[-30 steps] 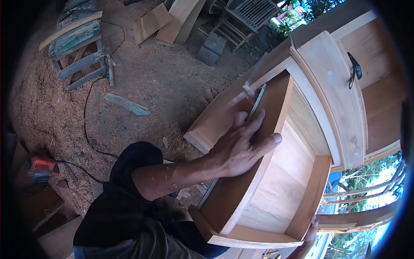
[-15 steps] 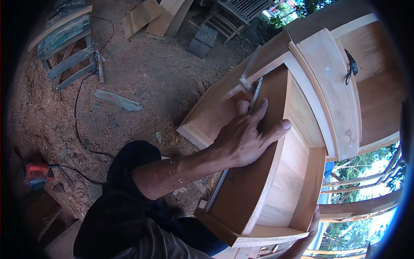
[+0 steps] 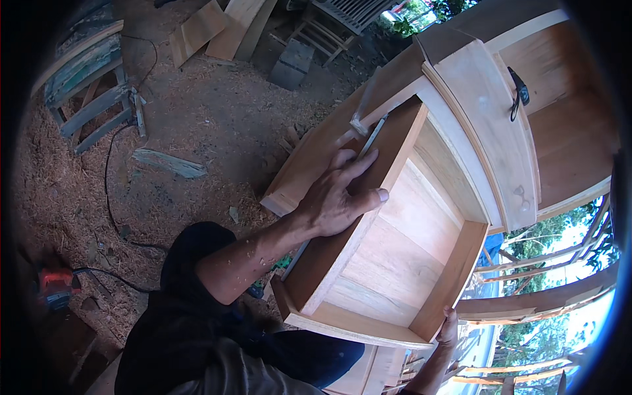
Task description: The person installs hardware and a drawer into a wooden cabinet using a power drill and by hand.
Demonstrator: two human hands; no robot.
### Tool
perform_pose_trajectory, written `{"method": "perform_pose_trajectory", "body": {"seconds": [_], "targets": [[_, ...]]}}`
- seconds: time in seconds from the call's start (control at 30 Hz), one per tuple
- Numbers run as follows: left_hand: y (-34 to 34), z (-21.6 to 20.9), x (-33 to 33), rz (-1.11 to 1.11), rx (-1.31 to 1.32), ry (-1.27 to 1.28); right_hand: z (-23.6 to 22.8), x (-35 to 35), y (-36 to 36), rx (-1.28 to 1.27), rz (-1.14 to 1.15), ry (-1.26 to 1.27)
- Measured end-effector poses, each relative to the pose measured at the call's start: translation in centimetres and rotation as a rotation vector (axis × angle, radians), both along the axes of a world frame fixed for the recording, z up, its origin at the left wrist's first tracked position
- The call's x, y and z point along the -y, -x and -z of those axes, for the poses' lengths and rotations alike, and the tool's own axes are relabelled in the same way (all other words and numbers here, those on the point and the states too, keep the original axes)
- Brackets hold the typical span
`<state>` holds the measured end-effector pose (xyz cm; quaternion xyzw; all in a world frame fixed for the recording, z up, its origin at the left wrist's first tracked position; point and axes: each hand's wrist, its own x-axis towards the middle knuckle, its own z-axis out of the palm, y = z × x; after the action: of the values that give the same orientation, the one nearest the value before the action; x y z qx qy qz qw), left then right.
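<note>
A shallow wooden drawer (image 3: 388, 263) with a pale bottom is held tilted at the curved wooden cabinet (image 3: 309, 158), its far end against the frame. My left hand (image 3: 339, 201) grips the drawer's left side, thumb hooked over the top edge and fingers along the outer face. Beside those fingers runs a thin metal slide rail (image 3: 374, 136). At the drawer's near right corner, my right hand (image 3: 447, 330) holds the right side with its thumb on the edge; its other fingers are mostly hidden beneath.
A curved drawer front (image 3: 484, 105) with a black strap-like item (image 3: 519, 92) hanging on it is to the upper right. A red power tool (image 3: 58, 284) and its black cord (image 3: 112, 204) lie on the shavings-covered ground. A worn wooden stand (image 3: 89, 85) and loose boards (image 3: 227, 29) are farther back.
The drawer's near end has swung up and left, showing more of its inside. Both hands moved with it, keeping their hold, and more of the right hand now shows.
</note>
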<state>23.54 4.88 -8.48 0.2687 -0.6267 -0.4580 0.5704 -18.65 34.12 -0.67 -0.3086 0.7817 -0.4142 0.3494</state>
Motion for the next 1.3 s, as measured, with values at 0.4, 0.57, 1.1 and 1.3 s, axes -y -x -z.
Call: {"method": "perform_pose_trajectory", "body": {"seconds": [0.4,0.57,1.1,1.3], "targets": [[-0.3,-1.2,-0.4,0.026,0.040,-0.067,-1.1,0.5,-2.0,-0.050,-0.004,0.118],[-0.3,-0.5,1.2,-0.046,0.051,0.024,-1.7,1.4,-4.0,-0.125,-0.010,0.085],[-1.1,-6.4,4.0,0.168,0.116,-0.212,-12.2,5.2,-3.1,-0.130,-0.150,-0.079],[-1.3,-5.0,2.1,0.401,-0.220,-0.209,-13.2,5.0,-1.2,-0.114,-0.119,-0.052]]}}
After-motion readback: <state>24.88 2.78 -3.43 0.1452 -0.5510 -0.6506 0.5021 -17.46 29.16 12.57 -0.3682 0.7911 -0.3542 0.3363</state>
